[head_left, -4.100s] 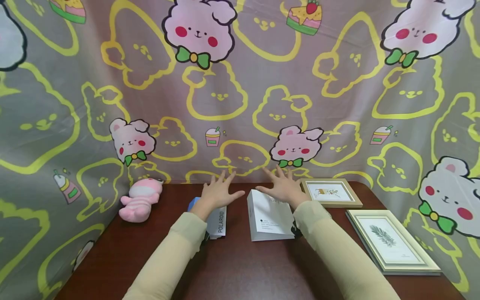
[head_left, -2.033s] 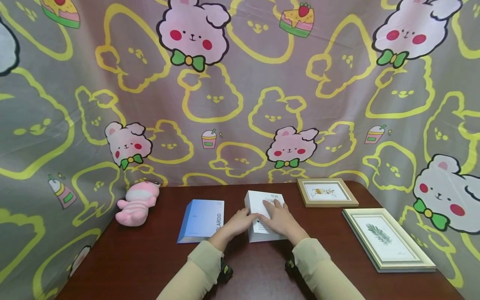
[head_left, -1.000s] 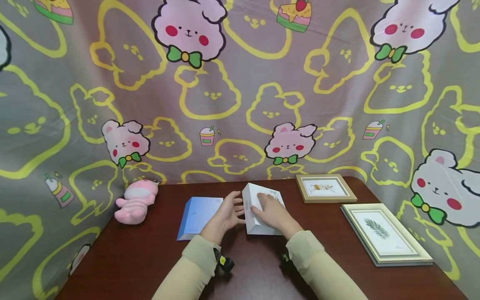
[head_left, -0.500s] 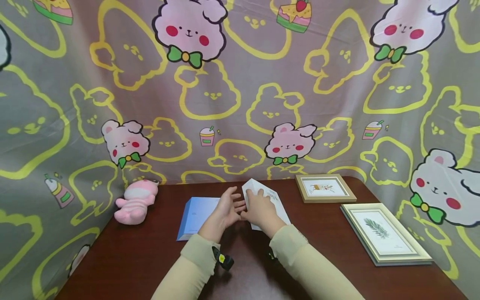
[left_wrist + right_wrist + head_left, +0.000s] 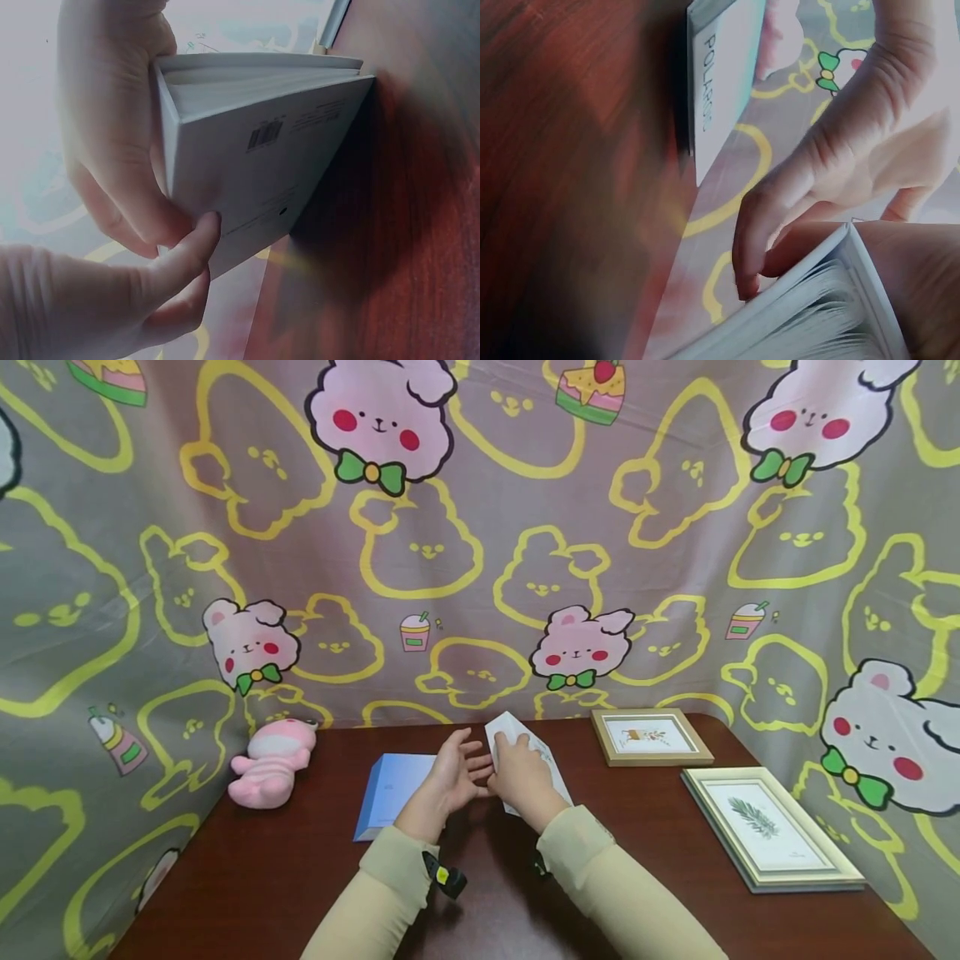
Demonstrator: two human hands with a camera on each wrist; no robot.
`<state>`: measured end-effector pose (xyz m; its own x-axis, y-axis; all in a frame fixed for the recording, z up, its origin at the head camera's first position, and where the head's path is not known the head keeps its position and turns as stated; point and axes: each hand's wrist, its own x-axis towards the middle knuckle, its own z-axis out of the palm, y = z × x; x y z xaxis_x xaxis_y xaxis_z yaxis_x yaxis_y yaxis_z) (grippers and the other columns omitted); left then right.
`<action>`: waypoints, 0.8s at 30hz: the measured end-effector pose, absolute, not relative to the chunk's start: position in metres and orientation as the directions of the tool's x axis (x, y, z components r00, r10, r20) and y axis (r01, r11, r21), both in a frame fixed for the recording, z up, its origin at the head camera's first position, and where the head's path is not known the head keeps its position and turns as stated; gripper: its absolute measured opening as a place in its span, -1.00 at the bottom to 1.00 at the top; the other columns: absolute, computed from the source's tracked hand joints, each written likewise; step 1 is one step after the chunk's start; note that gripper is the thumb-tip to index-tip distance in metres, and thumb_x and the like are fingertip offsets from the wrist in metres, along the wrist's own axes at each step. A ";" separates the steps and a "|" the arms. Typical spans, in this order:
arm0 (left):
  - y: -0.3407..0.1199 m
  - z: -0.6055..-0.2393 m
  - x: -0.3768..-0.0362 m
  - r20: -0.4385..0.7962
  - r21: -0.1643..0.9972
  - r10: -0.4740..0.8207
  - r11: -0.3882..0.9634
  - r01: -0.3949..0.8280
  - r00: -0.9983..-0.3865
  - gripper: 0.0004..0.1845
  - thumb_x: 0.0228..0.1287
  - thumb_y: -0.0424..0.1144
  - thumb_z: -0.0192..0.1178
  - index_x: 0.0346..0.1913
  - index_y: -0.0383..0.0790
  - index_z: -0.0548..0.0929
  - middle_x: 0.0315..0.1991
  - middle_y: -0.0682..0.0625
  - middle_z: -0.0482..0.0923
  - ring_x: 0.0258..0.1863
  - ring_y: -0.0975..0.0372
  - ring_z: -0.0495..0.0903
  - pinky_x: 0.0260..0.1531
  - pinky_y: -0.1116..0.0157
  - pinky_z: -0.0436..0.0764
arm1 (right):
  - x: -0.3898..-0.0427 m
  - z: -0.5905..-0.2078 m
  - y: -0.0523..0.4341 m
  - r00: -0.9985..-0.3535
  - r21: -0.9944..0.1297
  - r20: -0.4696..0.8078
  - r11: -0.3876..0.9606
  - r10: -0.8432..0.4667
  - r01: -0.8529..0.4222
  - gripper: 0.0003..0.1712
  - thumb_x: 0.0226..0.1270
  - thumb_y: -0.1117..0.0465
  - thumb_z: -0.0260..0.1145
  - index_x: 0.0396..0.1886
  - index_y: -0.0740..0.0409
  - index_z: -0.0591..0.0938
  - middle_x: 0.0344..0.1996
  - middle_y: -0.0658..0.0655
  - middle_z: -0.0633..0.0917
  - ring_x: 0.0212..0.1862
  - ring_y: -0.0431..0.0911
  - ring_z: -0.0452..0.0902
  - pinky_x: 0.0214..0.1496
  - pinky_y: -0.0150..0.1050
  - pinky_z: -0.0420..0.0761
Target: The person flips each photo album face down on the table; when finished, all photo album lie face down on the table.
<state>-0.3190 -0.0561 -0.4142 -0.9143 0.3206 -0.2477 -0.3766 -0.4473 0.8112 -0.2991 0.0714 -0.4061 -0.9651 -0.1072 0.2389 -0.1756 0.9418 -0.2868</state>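
Note:
A thick white book (image 5: 507, 724) is tilted with its spine side raised, its pages showing in both wrist views. My right hand (image 5: 522, 774) grips the raised spine from above, fingers over the front cover. Alongside it, my left hand (image 5: 453, 770) is held palm towards the book with fingers extended. The left wrist view shows the left fingertips (image 5: 206, 225) against the back cover, below a barcode, close to the right hand's fingers. A blue book (image 5: 401, 789) lies flat behind the left hand; its spine reads POLAROID in the right wrist view.
On the brown table (image 5: 300, 877) a pink plush toy (image 5: 272, 764) lies at the back left. A gold picture frame (image 5: 652, 737) and a cream picture frame (image 5: 772, 831) lie at the right. A patterned curtain (image 5: 480, 568) surrounds the table.
Both hands came down to the white book, which lay flat. My right hand moved from the front cover to the spine, and the book tilted up; my left hand turned palm-inward beside it.

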 end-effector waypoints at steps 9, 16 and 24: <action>-0.055 -0.421 -0.321 -0.248 0.830 0.344 -0.406 -0.382 -0.905 -0.21 0.57 0.09 -0.24 0.59 -0.40 -0.05 0.51 -0.49 -0.02 0.44 -0.37 0.09 0.27 -0.43 0.13 | -0.302 -0.397 0.081 -0.960 -0.317 0.259 0.930 -0.105 -0.188 -0.26 0.08 0.14 0.56 0.25 0.26 0.51 -0.04 0.47 0.56 -0.21 0.28 0.65 -0.17 0.14 0.65; -0.055 -0.436 -0.323 -0.297 0.829 0.381 -0.352 -0.434 -0.876 -0.25 0.60 0.09 -0.30 0.57 -0.41 0.01 0.47 -0.52 0.11 0.43 -0.40 0.12 0.24 -0.45 0.18 | -0.305 -0.388 0.091 -0.981 -0.440 0.185 0.889 -0.049 -0.128 -0.24 0.17 0.12 0.51 0.35 0.22 0.47 -0.03 0.41 0.54 -0.26 0.21 0.61 -0.24 0.07 0.64; -0.053 -0.447 -0.327 -0.321 0.816 0.455 -0.313 -0.486 -0.831 -0.22 0.61 0.16 -0.37 0.59 -0.38 -0.01 0.50 -0.57 -0.01 0.45 -0.42 0.06 0.24 -0.46 0.15 | -0.307 -0.383 0.096 -0.980 -0.548 0.191 0.823 -0.049 -0.147 -0.21 0.20 0.14 0.47 0.39 0.29 0.44 0.01 0.43 0.58 -0.19 0.21 0.59 -0.17 0.08 0.62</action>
<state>-0.3270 -0.0533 -0.4468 -0.8308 0.4548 -0.3206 -0.4863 -0.3132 0.8158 -0.3067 0.0962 -0.3831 -0.9804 -0.0486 0.1907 -0.1475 0.8231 -0.5483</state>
